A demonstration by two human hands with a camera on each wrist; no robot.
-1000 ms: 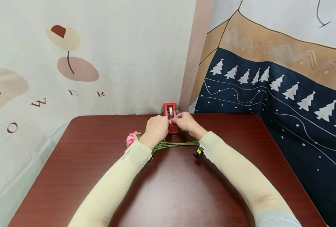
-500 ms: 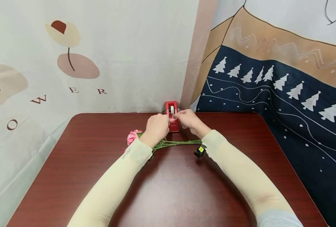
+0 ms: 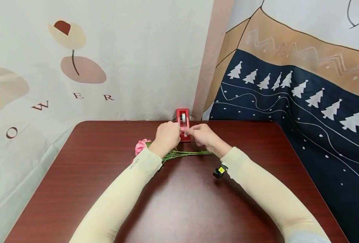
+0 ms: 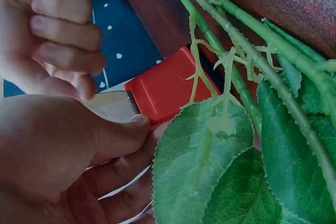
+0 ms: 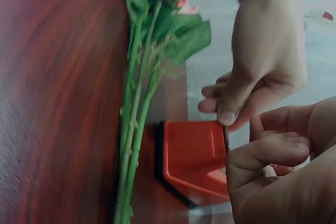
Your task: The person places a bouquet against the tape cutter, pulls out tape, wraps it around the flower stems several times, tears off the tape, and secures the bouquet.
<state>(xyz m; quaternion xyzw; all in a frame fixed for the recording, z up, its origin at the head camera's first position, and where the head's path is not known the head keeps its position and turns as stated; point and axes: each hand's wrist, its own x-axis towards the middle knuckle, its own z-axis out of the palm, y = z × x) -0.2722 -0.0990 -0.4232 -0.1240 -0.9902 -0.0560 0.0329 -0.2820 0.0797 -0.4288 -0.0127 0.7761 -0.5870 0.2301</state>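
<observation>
Near the centre of the head view, the right hand (image 3: 204, 135) pinches what looks like clear tape (image 4: 111, 104), and the left hand (image 3: 167, 135) keeps its grip on the front of the glossy red tape dispenser (image 3: 183, 127), at the far edge of the wood-grained bench (image 3: 179, 202). Just nearer, green stems (image 3: 191, 153) of a pink rose (image 3: 141, 145) lie crosswise, partly hidden by the cream left sleeve (image 3: 127, 189). The left wrist view reveals the serrated cutter (image 4: 131, 103) beside the thumb, plus saw-edged leaves (image 4: 205, 156) and twigs crossing before the dispenser; the right wrist view shows its wedge-shaped side.
</observation>
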